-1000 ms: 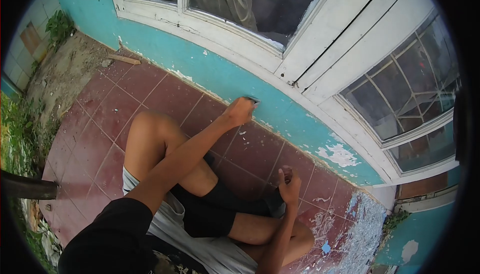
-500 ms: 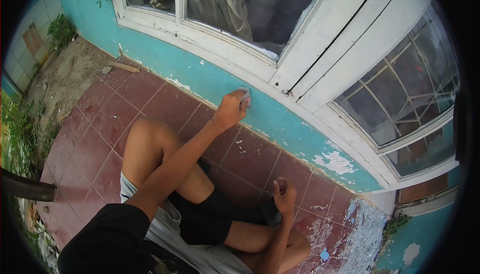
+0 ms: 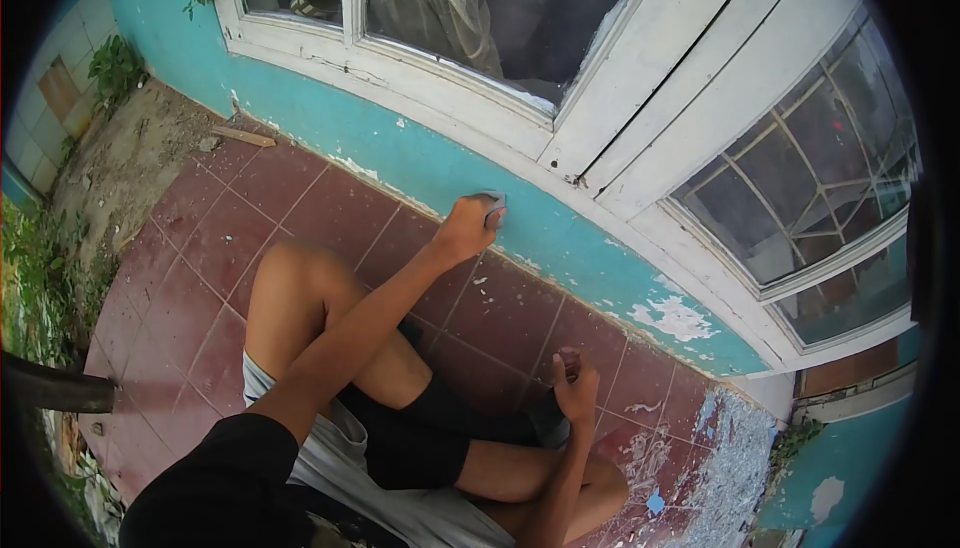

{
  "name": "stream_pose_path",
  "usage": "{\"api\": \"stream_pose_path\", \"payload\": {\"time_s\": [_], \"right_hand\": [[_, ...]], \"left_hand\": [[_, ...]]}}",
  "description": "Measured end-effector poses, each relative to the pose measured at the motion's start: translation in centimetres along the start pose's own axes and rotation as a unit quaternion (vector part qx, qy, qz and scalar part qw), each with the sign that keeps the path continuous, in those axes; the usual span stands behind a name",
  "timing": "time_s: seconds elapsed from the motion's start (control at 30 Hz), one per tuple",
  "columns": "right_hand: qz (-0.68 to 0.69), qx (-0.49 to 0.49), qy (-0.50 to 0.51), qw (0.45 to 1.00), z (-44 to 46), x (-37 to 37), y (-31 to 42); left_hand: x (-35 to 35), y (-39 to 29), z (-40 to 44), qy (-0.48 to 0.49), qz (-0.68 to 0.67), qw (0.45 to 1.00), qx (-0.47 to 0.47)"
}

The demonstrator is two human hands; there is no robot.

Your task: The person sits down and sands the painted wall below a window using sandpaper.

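Observation:
My left hand (image 3: 468,228) is closed around a thin, folded grey sheet (image 3: 494,210) and presses it against the low turquoise wall (image 3: 420,170), just above the floor edge. Over my crossed legs, my right hand (image 3: 577,388) is curled, thumb raised. A small, dark reddish thing (image 3: 570,355) shows at its fingers; I cannot make out what it is. Pale chipped patches (image 3: 675,318) mark the wall to the right.
Red floor tiles (image 3: 505,308) run along the wall, with pale flakes (image 3: 735,458) at the right. White window frames (image 3: 440,98) stand above. A wood strip (image 3: 243,136) lies near the soil at upper left. A dark curved bar (image 3: 60,388) juts in from the left.
My left hand moved up the wall with the grey sheet, then slightly back down; the sheet's angle changed. My right hand remains over my legs. The view has shifted slightly.

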State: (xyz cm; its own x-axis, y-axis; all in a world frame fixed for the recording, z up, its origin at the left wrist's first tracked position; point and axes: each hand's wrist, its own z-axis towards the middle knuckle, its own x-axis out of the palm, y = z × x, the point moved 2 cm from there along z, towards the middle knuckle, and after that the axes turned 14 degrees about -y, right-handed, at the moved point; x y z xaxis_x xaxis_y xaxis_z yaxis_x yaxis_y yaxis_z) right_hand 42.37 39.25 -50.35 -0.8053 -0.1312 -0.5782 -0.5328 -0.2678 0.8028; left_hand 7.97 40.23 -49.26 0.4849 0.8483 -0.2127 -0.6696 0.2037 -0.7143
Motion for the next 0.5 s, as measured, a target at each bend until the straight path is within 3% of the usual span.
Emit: {"api": "stream_pose_path", "payload": {"time_s": [0.03, 0.17, 0.23, 0.27, 0.33, 0.37, 0.47, 0.5], "right_hand": [[0.01, -0.001, 0.004, 1.0, 0.3, 0.1, 0.4], [-0.004, -0.031, -0.005, 0.999, 0.3, 0.3, -0.7], [-0.015, -0.026, 0.0, 1.0, -0.6, 0.1, -0.6], [-0.014, -0.017, -0.003, 1.0, -0.7, 0.1, -0.6], [-0.008, -0.012, 0.004, 1.0, -0.2, 0.1, -0.5], [-0.006, -0.012, 0.005, 1.0, -0.3, 0.5, -0.5], [-0.008, -0.018, 0.013, 1.0, 0.4, 0.3, -0.6], [-0.013, -0.026, 0.009, 1.0, 0.0, 0.3, -0.5]], "left_hand": [[0.6, 0.7, -0.5, 0.046, -0.011, 0.998, 0.042], [-1.5, -2.4, 1.9, -0.019, 0.009, 1.0, 0.012], [-2.3, -1.7, 2.5, -0.077, 0.037, 0.994, -0.075], [-1.8, -1.4, 1.9, -0.068, 0.036, 0.994, -0.075], [-0.3, -0.6, 0.1, 0.047, 0.005, 0.999, 0.009], [-0.3, -0.5, 0.2, 0.047, 0.008, 0.999, 0.009], [-0.4, -1.2, 1.0, 0.021, 0.005, 1.0, 0.004], [-1.8, -2.7, 2.1, -0.028, -0.012, 0.999, -0.042]]}}
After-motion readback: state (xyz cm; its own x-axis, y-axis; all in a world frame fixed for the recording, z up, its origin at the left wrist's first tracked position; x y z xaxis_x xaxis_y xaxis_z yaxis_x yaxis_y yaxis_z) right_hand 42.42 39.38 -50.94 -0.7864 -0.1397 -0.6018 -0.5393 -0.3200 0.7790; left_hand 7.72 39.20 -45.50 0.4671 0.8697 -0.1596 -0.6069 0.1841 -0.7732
